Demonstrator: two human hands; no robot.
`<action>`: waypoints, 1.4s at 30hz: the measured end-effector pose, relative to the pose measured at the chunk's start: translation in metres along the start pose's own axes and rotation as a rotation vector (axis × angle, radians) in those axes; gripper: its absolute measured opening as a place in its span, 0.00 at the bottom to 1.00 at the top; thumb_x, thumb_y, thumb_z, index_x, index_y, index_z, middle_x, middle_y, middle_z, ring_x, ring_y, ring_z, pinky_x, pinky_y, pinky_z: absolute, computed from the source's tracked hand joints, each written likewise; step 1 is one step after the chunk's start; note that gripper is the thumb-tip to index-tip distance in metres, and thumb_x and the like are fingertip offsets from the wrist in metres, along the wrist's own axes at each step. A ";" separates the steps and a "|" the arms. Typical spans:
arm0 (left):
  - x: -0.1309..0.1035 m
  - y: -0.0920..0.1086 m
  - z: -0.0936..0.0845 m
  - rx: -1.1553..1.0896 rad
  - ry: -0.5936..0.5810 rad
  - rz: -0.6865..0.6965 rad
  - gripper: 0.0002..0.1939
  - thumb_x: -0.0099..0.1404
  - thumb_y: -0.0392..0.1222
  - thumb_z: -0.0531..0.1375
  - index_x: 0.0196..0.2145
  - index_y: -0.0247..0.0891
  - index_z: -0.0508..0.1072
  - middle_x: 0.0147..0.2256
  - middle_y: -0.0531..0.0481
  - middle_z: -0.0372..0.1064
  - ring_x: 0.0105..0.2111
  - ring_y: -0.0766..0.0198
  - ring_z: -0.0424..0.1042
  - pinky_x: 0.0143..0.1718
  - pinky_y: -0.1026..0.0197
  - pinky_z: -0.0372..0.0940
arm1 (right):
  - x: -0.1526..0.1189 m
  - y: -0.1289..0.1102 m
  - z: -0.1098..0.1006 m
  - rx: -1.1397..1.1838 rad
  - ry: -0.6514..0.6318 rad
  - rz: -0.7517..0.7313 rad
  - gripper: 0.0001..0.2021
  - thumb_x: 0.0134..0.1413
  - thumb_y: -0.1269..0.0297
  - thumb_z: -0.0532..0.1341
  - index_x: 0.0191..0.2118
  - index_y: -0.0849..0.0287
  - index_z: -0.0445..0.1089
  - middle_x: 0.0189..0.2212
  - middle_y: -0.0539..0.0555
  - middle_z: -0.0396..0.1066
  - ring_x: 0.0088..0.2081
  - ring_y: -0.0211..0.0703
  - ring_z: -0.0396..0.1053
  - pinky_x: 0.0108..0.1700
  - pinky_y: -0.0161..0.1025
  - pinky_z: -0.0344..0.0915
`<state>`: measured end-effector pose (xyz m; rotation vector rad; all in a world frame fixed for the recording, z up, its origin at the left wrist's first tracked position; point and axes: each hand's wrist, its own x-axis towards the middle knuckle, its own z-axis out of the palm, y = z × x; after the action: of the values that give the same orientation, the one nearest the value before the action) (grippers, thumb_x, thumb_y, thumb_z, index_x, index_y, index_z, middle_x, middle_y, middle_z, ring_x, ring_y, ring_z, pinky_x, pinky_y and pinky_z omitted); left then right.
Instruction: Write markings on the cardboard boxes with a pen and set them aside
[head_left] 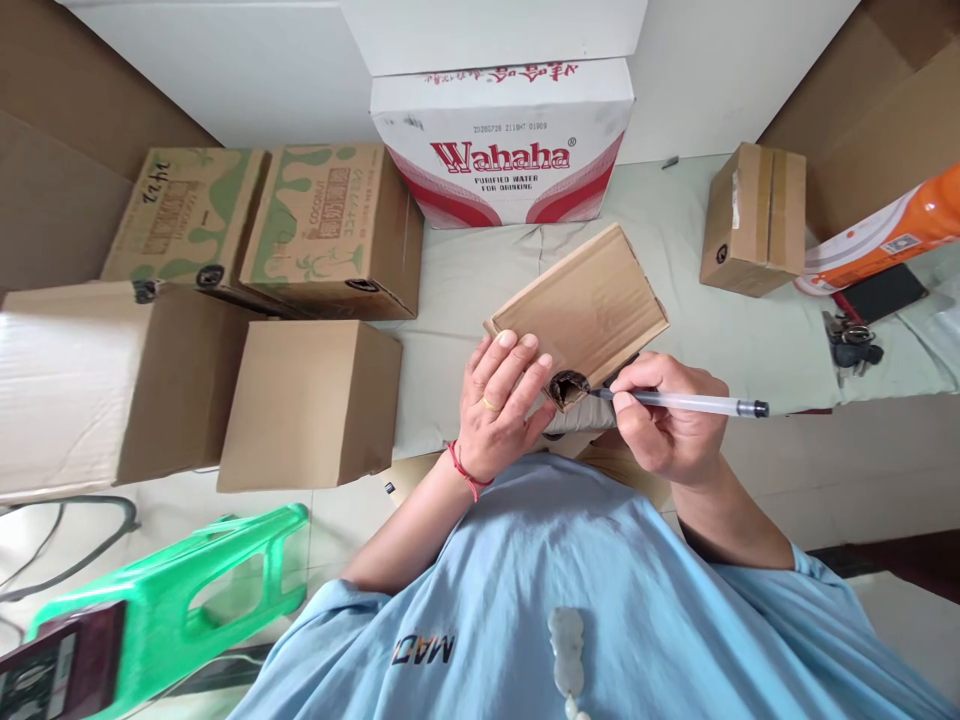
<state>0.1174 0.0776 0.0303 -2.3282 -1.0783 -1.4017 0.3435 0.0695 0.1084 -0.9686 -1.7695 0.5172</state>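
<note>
A small brown cardboard box (589,300) is tilted in front of my chest, with a black-inked patch (568,388) around a hole or dark hollow at its near corner. My left hand (504,400) lies on the box's left side, fingers spread over its edge and top; a ring and a red string bracelet show on it. My right hand (675,420) pinches a pen (694,402) with a clear barrel. Its dark tip touches or nearly touches the inked corner, and its black end points right.
Coconut cartons (322,220) and plain brown boxes (300,400) stand at left. A Wahaha carton (502,150) is behind. At right are a small taped box (754,220), an orange-white bottle (892,235) and keys (851,340). A green stool (172,590) stands lower left.
</note>
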 end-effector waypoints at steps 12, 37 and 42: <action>-0.005 0.003 0.002 -0.016 -0.006 -0.008 0.34 0.81 0.45 0.62 0.78 0.43 0.60 0.67 0.38 0.75 0.77 0.49 0.63 0.76 0.41 0.64 | 0.009 -0.006 0.005 0.086 -0.173 0.069 0.05 0.62 0.72 0.63 0.35 0.55 0.71 0.22 0.42 0.65 0.20 0.30 0.57 0.25 0.32 0.56; -0.003 -0.013 -0.004 -0.123 -0.045 -0.243 0.43 0.62 0.51 0.80 0.68 0.58 0.66 0.84 0.43 0.31 0.83 0.23 0.30 0.70 0.18 0.63 | -0.027 0.074 -0.052 -0.419 0.192 0.451 0.13 0.76 0.56 0.59 0.53 0.56 0.78 0.33 0.53 0.82 0.26 0.41 0.71 0.34 0.38 0.66; 0.014 -0.032 0.004 -0.136 -0.061 -0.215 0.39 0.65 0.64 0.76 0.63 0.48 0.65 0.84 0.35 0.33 0.82 0.23 0.42 0.73 0.19 0.58 | -0.054 0.125 -0.071 -0.986 -0.439 0.865 0.22 0.65 0.74 0.58 0.60 0.60 0.80 0.48 0.67 0.84 0.48 0.59 0.81 0.44 0.45 0.68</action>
<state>0.1022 0.1086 0.0345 -2.4239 -1.3243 -1.5316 0.4642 0.0926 0.0162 -2.5197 -1.9322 0.3652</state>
